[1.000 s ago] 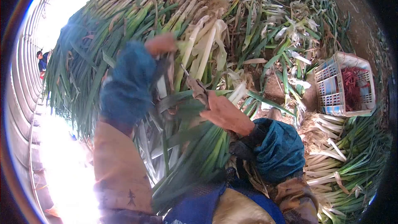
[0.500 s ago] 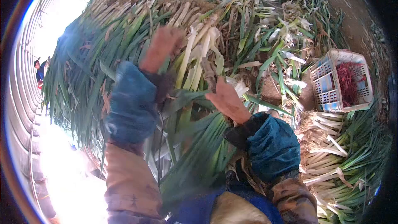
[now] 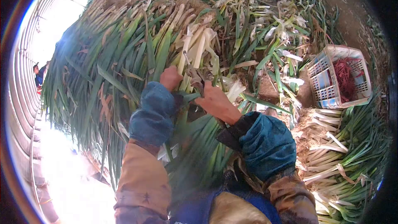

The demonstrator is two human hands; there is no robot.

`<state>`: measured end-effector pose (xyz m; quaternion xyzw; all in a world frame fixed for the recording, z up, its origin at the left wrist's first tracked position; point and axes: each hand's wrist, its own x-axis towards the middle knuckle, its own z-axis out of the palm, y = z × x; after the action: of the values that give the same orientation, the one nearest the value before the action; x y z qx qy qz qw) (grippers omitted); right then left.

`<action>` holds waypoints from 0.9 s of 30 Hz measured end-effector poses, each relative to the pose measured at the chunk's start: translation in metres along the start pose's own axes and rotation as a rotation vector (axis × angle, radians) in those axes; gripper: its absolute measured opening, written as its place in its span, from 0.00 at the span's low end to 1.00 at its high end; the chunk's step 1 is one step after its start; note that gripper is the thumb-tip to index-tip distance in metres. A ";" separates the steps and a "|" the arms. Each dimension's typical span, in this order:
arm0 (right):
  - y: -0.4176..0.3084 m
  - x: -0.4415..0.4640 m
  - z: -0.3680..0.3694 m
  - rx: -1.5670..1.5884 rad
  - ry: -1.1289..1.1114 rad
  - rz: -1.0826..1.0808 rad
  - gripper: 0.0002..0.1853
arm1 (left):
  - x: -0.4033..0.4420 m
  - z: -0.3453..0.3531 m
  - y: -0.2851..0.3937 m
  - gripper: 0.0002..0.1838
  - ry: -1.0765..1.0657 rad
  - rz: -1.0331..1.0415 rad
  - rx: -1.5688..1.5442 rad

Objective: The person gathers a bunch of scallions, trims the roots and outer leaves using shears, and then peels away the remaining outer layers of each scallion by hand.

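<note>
My left hand is closed in a fist at the lower end of some pale leek stalks, whose peeled white skins hang loose. Close to its right, my right hand grips a brownish tool with a thin metal nozzle, which looks like an air blow gun. Its nozzle points up and left, across the pale stalks. Long green leek leaves spread below both hands, between my forearms. What exactly lies inside the left fist is partly hidden.
A big heap of leeks fills the left and back. Stripped leaves and skins litter the back right. A white plastic basket holds red ties. Below it lie cleaned leeks in a row. A person is far left.
My left hand has come down and right from over the heap to the stalks beside the right hand. The right hand and the tool have shifted slightly left, the nozzle now tilting left.
</note>
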<state>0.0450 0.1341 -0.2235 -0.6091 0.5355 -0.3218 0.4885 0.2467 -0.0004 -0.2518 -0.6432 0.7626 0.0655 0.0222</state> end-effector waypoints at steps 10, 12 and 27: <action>0.006 0.011 -0.001 -0.113 0.128 -0.003 0.20 | -0.053 -0.020 -0.005 0.22 -0.288 0.048 -0.530; 0.012 0.013 0.005 -0.150 0.148 -0.026 0.20 | -0.053 -0.009 -0.006 0.21 -0.226 0.061 -0.535; 0.019 0.007 0.008 -0.195 0.168 0.033 0.22 | -0.112 -0.044 0.024 0.12 -0.234 0.047 -1.066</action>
<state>0.0468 0.1304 -0.2450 -0.6158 0.6132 -0.3100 0.3856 0.2445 0.1075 -0.1928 -0.5366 0.6304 0.5146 -0.2234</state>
